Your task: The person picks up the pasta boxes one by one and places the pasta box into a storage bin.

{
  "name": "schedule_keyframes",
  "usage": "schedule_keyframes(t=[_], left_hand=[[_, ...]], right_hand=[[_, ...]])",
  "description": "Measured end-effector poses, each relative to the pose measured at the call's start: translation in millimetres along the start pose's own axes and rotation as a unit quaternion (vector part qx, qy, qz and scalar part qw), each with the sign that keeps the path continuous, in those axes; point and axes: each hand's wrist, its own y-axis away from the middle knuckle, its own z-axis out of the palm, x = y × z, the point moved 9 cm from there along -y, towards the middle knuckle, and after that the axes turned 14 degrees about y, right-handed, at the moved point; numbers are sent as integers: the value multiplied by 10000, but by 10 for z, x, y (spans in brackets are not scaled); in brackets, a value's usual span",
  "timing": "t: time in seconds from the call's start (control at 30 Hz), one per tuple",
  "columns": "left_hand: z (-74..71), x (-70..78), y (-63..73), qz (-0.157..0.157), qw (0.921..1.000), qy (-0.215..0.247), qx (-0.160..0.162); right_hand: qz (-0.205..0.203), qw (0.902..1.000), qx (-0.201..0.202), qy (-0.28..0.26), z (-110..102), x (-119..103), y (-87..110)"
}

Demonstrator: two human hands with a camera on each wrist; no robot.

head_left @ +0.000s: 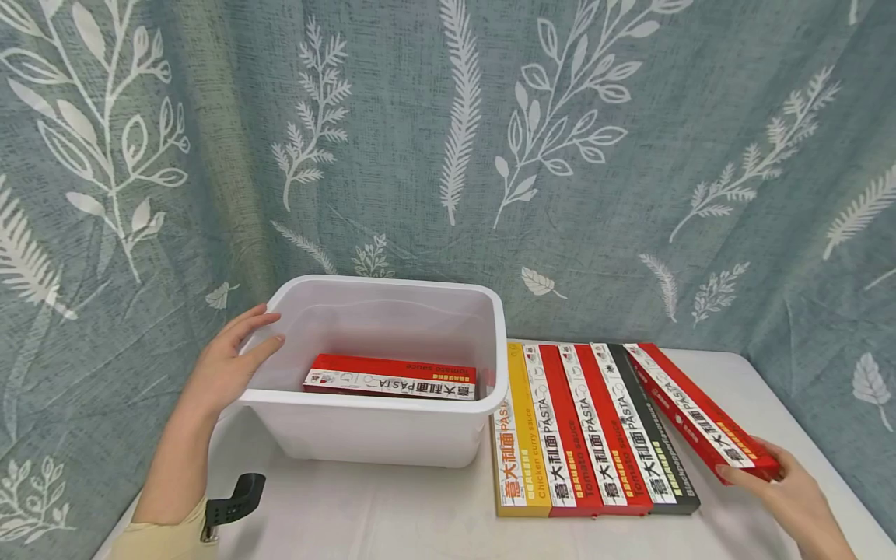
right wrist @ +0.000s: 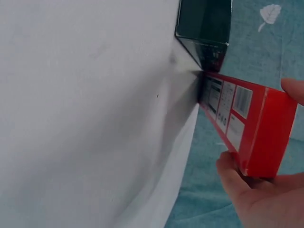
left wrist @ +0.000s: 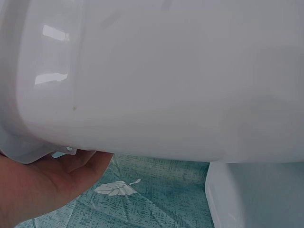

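Note:
My right hand holds the near end of a red pasta box between thumb and fingers. That end is lifted and the box tilts, its far end low by the back of the table; in the right wrist view its red side and barcode show. My left hand grips the left rim of a white plastic bin, thumb over the inside. The left wrist view shows its fingers against the bin's outer side below the rim. Inside the bin lies a red tomato sauce pasta box.
Right of the bin, pasta boxes lie side by side: a yellow chicken curry box, two red tomato sauce boxes and a black pepper box. All rest on a white-covered table. A patterned teal curtain hangs behind.

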Motion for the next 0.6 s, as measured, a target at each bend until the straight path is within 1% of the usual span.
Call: schedule_keyframes(t=[0.1, 0.23, 0.33, 0.6], left_hand=[[-3, 1, 4, -9, 10000, 8, 1], [-4, 5, 8, -21, 10000, 27, 3], [-2, 7, 6, -27, 10000, 20, -1], [-9, 11, 6, -28, 10000, 52, -14]], right_hand=[[143, 9990, 304, -295, -45, -13, 26], [225, 9944, 861, -578, -139, -48, 64], [280, 9886, 1254, -782, -213, -84, 93], [509, 9696, 1974, -1355, -306, -147, 246]])
